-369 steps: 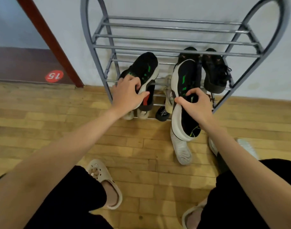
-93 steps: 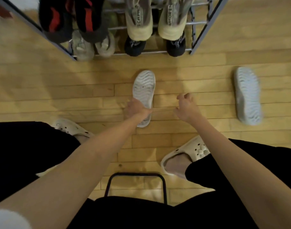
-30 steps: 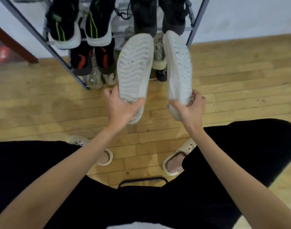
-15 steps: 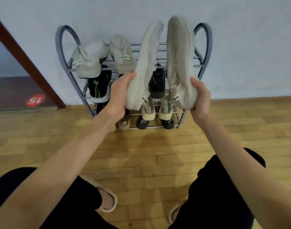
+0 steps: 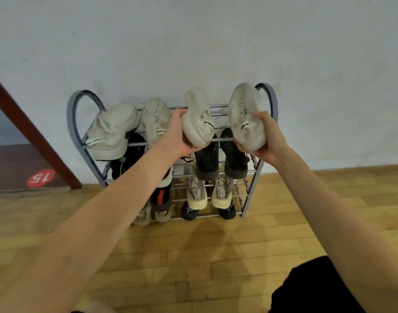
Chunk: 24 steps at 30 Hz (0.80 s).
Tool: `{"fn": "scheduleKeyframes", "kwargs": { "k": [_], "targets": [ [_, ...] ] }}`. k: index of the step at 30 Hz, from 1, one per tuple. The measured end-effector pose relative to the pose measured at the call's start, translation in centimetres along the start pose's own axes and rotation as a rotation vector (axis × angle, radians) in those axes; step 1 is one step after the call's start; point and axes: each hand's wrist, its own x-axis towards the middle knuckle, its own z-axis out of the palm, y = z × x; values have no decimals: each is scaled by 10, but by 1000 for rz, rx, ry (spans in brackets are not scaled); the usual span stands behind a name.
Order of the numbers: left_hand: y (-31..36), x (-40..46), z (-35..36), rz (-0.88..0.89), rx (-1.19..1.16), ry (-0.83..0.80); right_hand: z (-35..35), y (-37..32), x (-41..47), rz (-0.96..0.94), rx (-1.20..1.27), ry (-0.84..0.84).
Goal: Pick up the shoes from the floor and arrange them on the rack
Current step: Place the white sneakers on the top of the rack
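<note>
Head view shows the left hand (image 5: 177,136) and right hand (image 5: 266,136) each clamped round the heel of a pale shoe, left shoe (image 5: 196,116) and right shoe (image 5: 246,116), toes tipped toward the wall over the rack (image 5: 269,96) top tier's free right half, probably to match the pair (image 5: 130,125) alongside.

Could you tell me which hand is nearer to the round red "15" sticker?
Left. The left hand holds a white shoe nearer the sticker; the right hand is farther right.
</note>
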Motion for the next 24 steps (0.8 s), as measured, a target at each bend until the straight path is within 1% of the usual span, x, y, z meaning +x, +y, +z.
{"fn": "scheduleKeyframes", "kwargs": {
  "k": [6,10,12,14,16,18,21,22,24],
  "targets": [
    [-2,33,20,-37,-35,9,-12,-4,26,73,34,-21],
    [-10,45,21,-66,-47,20,-20,-1,31,63,121,32],
    [-11,47,16,-83,-43,50,-23,3,30,31,58,127],
    [-8,49,9,-95,-7,83,-23,7,29,-40,-31,271],
    [-7,48,5,-71,60,94,-23,12,28,-96,-181,390],
    [-8,40,5,4,187,104,-23,17,24,-145,-417,459],
    [-13,29,0,183,545,213,-17,19,10,-233,-772,441],
    [-15,30,-4,233,677,235,-15,20,7,-250,-852,422],
    [-19,29,-11,268,918,253,-14,22,5,-274,-942,404]
  ]
}}
